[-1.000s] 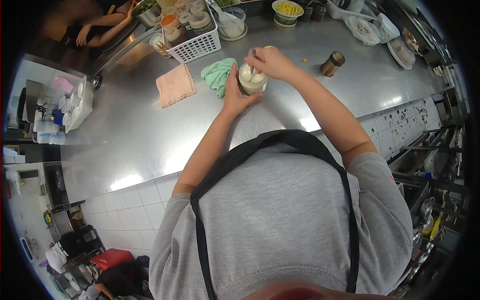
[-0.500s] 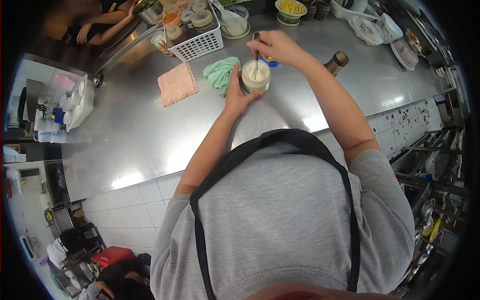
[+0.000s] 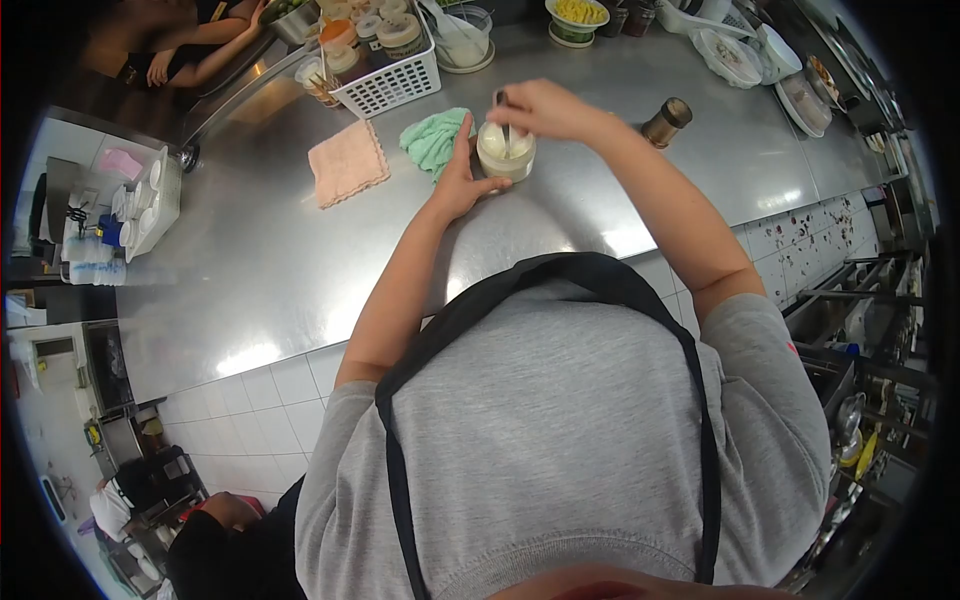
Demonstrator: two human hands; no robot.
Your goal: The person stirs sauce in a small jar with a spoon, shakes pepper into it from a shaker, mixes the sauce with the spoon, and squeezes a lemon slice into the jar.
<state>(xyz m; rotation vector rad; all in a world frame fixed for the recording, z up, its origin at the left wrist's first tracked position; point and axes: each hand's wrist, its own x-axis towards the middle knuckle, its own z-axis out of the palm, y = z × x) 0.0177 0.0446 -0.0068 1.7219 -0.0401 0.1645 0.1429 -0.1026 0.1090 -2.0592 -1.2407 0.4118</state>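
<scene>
A round clear jar [image 3: 506,165] of creamy white stuff stands on the steel counter. My left hand [image 3: 460,180] is wrapped round its left and near side, thumb and fingers apart around the wall. Above the jar, my right hand [image 3: 535,108] grips the handle of a metal spoon [image 3: 506,126], whose lower end dips into the white contents. A crumpled green cloth [image 3: 432,140] lies just left of the jar, beside my left fingers. Farther left a peach cloth [image 3: 347,164] lies flat.
A white basket [image 3: 390,88] of bottles and jars stands at the back. A pepper grinder [image 3: 667,122] is on the right, with a yellow-filled bowl [image 3: 577,18] behind. A co-worker's arms [image 3: 205,55] show top left; another person [image 3: 230,545] is bottom left.
My right hand and the spoon rose from the jar, then came down again. The view has shifted slightly. A person at the bottom left has moved closer.
</scene>
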